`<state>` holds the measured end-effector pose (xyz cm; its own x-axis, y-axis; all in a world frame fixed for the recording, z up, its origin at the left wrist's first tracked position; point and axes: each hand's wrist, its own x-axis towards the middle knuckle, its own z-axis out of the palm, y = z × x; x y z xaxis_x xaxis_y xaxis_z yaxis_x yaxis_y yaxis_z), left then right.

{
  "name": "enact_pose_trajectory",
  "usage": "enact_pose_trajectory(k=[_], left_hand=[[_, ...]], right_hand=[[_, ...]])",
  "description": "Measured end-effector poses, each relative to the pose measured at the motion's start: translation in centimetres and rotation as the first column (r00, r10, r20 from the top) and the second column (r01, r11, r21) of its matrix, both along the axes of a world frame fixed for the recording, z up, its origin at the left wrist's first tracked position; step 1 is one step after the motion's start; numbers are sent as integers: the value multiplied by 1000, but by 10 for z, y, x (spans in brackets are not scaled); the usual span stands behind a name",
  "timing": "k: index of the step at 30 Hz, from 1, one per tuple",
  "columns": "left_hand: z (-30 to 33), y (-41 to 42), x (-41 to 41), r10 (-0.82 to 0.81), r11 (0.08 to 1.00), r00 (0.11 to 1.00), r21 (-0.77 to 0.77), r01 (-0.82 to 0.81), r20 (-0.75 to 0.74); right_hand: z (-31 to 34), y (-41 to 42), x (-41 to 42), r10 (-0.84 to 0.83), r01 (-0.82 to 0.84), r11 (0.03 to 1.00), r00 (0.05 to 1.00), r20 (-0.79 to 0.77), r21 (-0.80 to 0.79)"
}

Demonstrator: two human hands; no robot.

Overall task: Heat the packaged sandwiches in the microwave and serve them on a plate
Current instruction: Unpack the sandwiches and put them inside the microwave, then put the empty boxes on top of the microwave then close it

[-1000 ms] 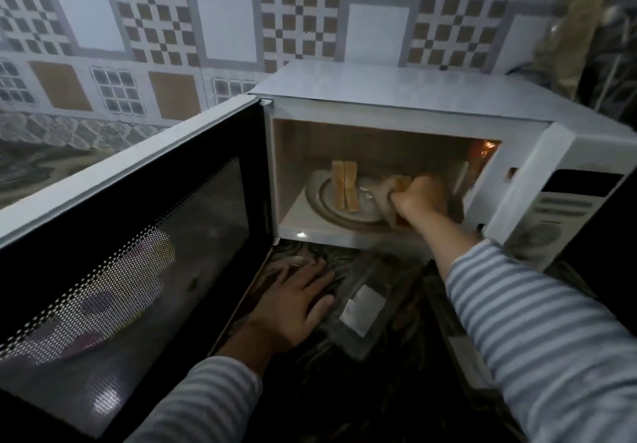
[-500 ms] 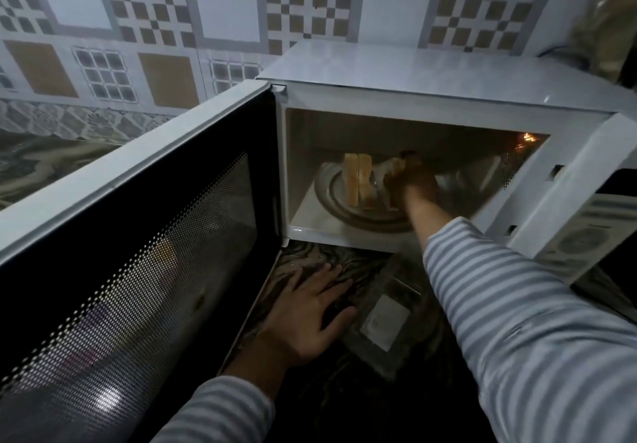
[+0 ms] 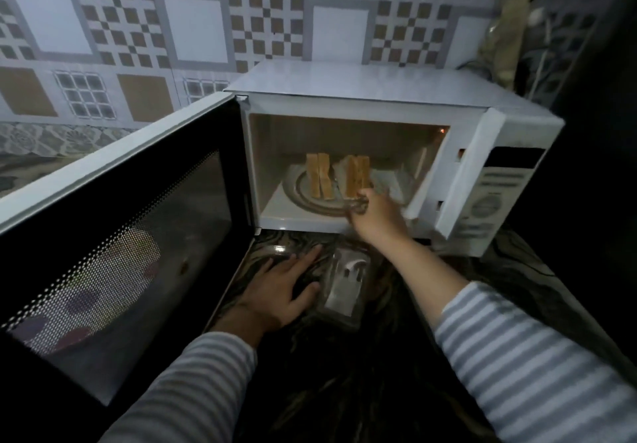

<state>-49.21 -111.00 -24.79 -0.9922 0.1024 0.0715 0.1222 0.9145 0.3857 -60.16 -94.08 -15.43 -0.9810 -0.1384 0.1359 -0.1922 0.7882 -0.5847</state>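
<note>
**Two sandwiches standing in the open microwave**

The white microwave [image 3: 362,98] is sitting at the far side of a dark patterned counter [image 3: 499,270], with its door [image 3: 117,236] swinging wide open to the left. Inside the lit cavity, a plate [image 3: 303,198] is resting on the floor of the oven. Two sandwiches are standing upright on it, cut edges facing near: the left sandwich [image 3: 320,175] is standing just beside the right sandwich [image 3: 355,175], with a narrow gap showing between them.

The right hand [image 3: 377,213] is reaching in at the cavity's near edge, its fingers lying at the bottom of the right sandwich. Whether they are gripping it or only touching it cannot be told, as the fingertips are blurred and partly hidden.

The left hand [image 3: 279,291] is lying flat on the counter just near of the microwave, fingers spread and relaxed, holding nothing. Its thumb is lying next to a clear plastic package [image 3: 343,291] that is sitting on the counter between the two forearms. Both arms are wearing striped sleeves [image 3: 537,367]. A checked tile wall [image 3: 193,29] is running behind the microwave.
</note>
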Motion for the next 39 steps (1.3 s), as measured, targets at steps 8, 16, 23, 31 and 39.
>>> enact_pose_trajectory(k=[8, 16, 23, 31, 39], left_hand=[[16, 46, 46, 60, 984, 995, 169, -46, -80], [19, 86, 85, 305, 782, 950, 553, -288, 64], [13, 91, 105, 331, 606, 909, 681, -410, 253], [13, 93, 113, 328, 485, 887, 748, -453, 324], [14, 87, 116, 409, 672, 879, 571, -471, 244]], right_hand=[[-30, 38, 113, -54, 69, 985, 994, 99, -159], [-54, 65, 154, -48, 137, 962, 937, 347, -236], [-66, 70, 162, 26, 303, 815, 832, 554, -494], [-76, 61, 162, 10, 361, 778, 811, 585, -514], [-75, 62, 166, 10, 214, 896, 866, 499, -389]])
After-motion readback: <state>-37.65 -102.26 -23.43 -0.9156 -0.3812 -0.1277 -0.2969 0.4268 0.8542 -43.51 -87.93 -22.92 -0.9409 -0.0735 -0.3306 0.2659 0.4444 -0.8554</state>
